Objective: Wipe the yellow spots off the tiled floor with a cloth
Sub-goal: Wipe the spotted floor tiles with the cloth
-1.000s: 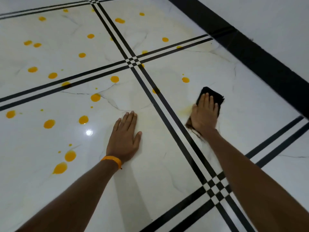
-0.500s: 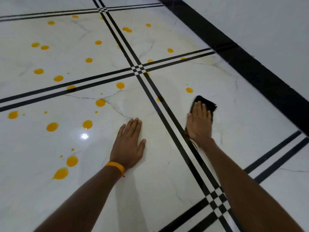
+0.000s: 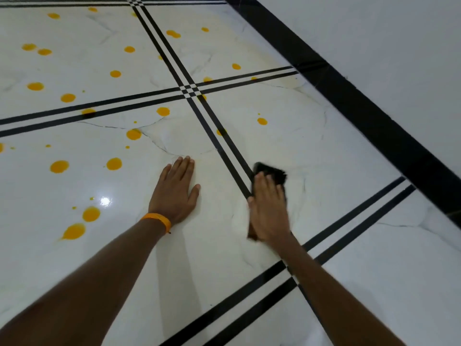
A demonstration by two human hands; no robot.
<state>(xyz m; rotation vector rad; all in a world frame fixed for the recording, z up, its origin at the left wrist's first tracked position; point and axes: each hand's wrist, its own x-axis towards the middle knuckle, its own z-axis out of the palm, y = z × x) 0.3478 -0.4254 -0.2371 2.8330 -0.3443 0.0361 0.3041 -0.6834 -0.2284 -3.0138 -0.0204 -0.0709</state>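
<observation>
Seen from the head camera, the dark cloth [image 3: 271,171] lies on the floor [image 3: 224,258] beside the double black line, pinned under the flat right hand [image 3: 270,211], whose fingers look straight though blurred. The left hand [image 3: 174,193] rests flat, fingers spread, as a brace. The cloth looks soft and light, so it is best driven by palm pressure on top. Since half a second ago it has slid nearer the person, and the yellow spots [image 3: 262,121] beyond it remain.

Your tiled floor [image 3: 219,248] bears yellow spots [image 3: 114,164] left of your left fingers [image 3: 185,168], the cloth [image 3: 272,171] beneath your right fingers [image 3: 267,187].
</observation>
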